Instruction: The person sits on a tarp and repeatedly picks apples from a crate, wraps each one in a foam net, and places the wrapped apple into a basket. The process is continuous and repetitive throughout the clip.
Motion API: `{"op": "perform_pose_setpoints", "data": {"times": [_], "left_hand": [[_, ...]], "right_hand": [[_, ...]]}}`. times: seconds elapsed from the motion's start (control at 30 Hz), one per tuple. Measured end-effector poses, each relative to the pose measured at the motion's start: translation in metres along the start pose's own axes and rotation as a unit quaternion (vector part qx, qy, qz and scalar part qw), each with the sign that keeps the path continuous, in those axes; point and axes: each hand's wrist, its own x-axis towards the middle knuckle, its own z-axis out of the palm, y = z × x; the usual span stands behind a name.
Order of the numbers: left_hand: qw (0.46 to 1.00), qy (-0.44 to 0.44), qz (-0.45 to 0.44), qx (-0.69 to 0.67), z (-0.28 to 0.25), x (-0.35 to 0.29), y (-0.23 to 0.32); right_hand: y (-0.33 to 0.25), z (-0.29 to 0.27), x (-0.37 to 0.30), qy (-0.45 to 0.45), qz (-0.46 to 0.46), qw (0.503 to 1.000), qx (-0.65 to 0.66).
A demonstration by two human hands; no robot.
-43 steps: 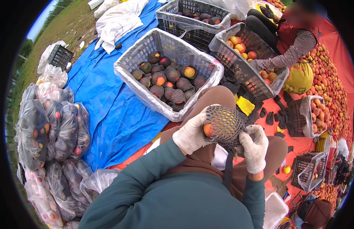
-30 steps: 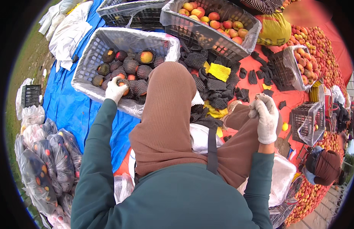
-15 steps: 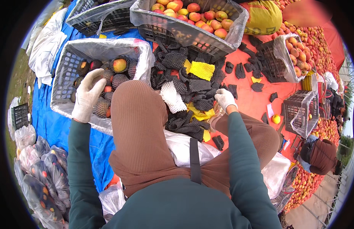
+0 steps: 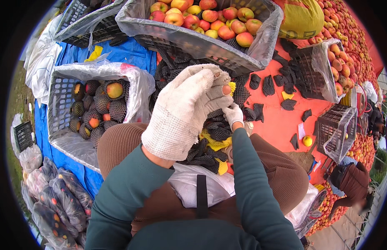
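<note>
My left hand, in a white knitted glove with bare fingertips, is raised over the middle of the scene. Its fingers are loosely curved, the thumb stands a little apart, and nothing shows between them. Just beyond it on the right, my right hand, gloved too, has its fingers drawn together; the left hand partly hides them, so what they grip cannot be made out. Below both hands lies a heap of black foam net sleeves with some yellow ones. At left, a plastic-lined crate contains several apples in black nets.
A larger lined crate of bare apples stands ahead. Another apple crate and a lined crate stand on the orange sheet at right. Bagged fruit lies at lower left. Another person bends at far right.
My left hand has moved right from the crate of netted apples to beside my right hand. My right hand has shifted slightly left and down. The view has shifted a little.
</note>
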Motion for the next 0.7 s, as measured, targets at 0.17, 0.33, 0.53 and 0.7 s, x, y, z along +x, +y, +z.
{"op": "perform_pose_setpoints", "data": {"times": [0.17, 0.33, 0.53, 0.7], "left_hand": [[1.000, -0.002, 0.026, -0.004, -0.002, 0.011, 0.001], [0.998, 0.015, 0.067, 0.014, -0.007, 0.016, 0.004], [0.939, 0.100, 0.173, 0.278, -0.019, 0.007, -0.006], [0.965, -0.041, -0.020, 0.259, -0.012, -0.041, -0.024]], "right_hand": [[-0.018, 0.006, -0.023, -0.032, -0.017, 0.991, 0.132], [-0.053, -0.043, -0.076, -0.015, -0.087, 0.966, 0.244], [-0.123, -0.110, -0.183, 0.055, -0.285, 0.913, 0.286], [-0.132, -0.124, -0.292, 0.044, -0.398, 0.867, 0.297]]}}
